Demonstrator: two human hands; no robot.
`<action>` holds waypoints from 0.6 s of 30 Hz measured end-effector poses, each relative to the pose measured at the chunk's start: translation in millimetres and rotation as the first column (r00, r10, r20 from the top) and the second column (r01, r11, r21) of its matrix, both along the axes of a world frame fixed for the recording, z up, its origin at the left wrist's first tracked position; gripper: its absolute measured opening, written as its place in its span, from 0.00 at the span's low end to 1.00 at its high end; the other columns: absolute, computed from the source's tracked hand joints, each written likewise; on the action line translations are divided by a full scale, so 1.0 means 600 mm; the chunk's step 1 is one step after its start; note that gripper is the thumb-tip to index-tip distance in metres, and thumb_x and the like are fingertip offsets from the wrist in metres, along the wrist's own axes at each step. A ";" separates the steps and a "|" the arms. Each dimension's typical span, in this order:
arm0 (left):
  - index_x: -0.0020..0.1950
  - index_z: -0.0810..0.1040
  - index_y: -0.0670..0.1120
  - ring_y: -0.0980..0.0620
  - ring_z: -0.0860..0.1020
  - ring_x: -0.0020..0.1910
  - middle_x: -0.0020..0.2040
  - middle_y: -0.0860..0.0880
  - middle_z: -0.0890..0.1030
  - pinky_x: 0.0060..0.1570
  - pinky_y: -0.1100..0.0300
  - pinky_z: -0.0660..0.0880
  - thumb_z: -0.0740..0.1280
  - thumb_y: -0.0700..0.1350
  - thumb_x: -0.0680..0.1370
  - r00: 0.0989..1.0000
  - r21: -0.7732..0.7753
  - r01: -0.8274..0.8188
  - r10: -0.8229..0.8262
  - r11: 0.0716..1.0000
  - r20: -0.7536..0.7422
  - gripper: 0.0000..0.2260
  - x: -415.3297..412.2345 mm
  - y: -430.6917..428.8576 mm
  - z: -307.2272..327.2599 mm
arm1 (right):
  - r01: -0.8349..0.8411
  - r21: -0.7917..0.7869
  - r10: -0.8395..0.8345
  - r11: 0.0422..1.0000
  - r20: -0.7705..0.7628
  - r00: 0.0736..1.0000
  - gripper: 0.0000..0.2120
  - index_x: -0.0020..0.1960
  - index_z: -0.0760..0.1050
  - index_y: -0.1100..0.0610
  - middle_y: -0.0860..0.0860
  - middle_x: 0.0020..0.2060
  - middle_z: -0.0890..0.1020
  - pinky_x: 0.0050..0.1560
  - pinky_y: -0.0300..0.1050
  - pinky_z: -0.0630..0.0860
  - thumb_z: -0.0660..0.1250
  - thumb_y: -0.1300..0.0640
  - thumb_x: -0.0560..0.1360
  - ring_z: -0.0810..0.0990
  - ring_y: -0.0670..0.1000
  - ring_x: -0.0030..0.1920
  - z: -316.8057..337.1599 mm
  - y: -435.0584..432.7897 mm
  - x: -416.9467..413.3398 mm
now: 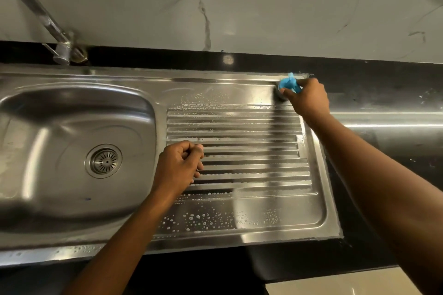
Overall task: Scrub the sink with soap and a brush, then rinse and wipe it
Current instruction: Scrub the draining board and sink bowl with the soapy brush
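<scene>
At the far right corner of the ribbed stainless steel drainboard (239, 151), the right hand (308, 98) grips a blue-handled scrubbing brush (288, 86) and presses its dark round head against the metal, close to the raised back rim. The brush's handle pokes out between the fingers; the bristles themselves are mostly hidden under the hand.

The job looks to be in its scrubbing stage. Soapy droplets and thin foam sit along the top edge of the ribs, across several grooves and in a scatter over the flat near strip of the drainboard, so soap has reached much of this side. The oval stainless steel sink basin (36, 175) to the left, with its round slotted drain (104, 160), shows little or no foam, and I judge it not yet scrubbed, though blur makes that uncertain. No water runs from the curved chrome tap (36, 14) at the back left. Rinsing and wiping appear to be left, and no cloth is in view.

The right arm reaches long and nearly straight from the lower right, across the black polished stone desk (383, 84), wrist bent slightly down over the brush. The left hand (179, 163) hangs over the left edge of the ribs, fingers curled into a loose fist with nothing in it; whether its knuckles touch the metal I cannot tell. Its forearm comes up from the lower left.
</scene>
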State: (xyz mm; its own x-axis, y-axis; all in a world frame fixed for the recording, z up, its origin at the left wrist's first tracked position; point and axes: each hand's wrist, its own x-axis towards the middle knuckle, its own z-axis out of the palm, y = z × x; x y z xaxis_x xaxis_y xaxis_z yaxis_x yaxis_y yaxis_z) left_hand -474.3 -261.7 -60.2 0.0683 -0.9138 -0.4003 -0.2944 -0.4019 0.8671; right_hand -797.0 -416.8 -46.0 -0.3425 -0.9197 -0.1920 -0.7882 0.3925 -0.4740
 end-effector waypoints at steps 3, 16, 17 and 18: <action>0.43 0.83 0.45 0.50 0.82 0.30 0.34 0.46 0.85 0.32 0.57 0.78 0.68 0.48 0.84 0.999 0.005 -0.033 0.033 0.999 -0.007 0.13 0.018 0.002 -0.002 | -0.038 -0.004 0.038 0.999 0.084 0.996 0.28 0.69 0.77 0.55 0.49 0.56 0.84 0.54 0.48 0.78 0.75 0.41 0.75 0.83 0.50 0.53 -0.009 -0.009 0.072; 0.43 0.83 0.46 0.50 0.82 0.30 0.34 0.46 0.85 0.31 0.59 0.78 0.68 0.48 0.84 0.999 0.004 -0.034 0.034 0.999 -0.007 0.12 0.031 -0.005 -0.003 | -0.330 0.033 0.328 0.943 0.069 0.942 0.26 0.70 0.77 0.48 0.47 0.57 0.85 0.53 0.49 0.83 0.74 0.40 0.76 0.83 0.46 0.49 -0.030 -0.005 0.227; 0.43 0.83 0.46 0.50 0.82 0.30 0.35 0.46 0.85 0.31 0.59 0.78 0.68 0.48 0.84 1.000 0.004 -0.026 0.026 1.000 -0.010 0.12 0.032 -0.005 -0.004 | -0.299 0.040 0.296 0.953 0.068 0.953 0.26 0.69 0.78 0.48 0.46 0.56 0.85 0.53 0.49 0.84 0.74 0.39 0.75 0.84 0.45 0.48 -0.027 0.000 0.190; 0.43 0.83 0.46 0.51 0.82 0.30 0.35 0.46 0.85 0.31 0.60 0.78 0.68 0.48 0.85 1.000 0.004 -0.018 0.018 1.000 -0.011 0.12 0.033 -0.005 -0.005 | -0.257 0.040 0.254 0.966 0.068 0.965 0.26 0.68 0.79 0.48 0.45 0.55 0.86 0.53 0.49 0.84 0.74 0.38 0.74 0.84 0.44 0.48 -0.023 0.005 0.149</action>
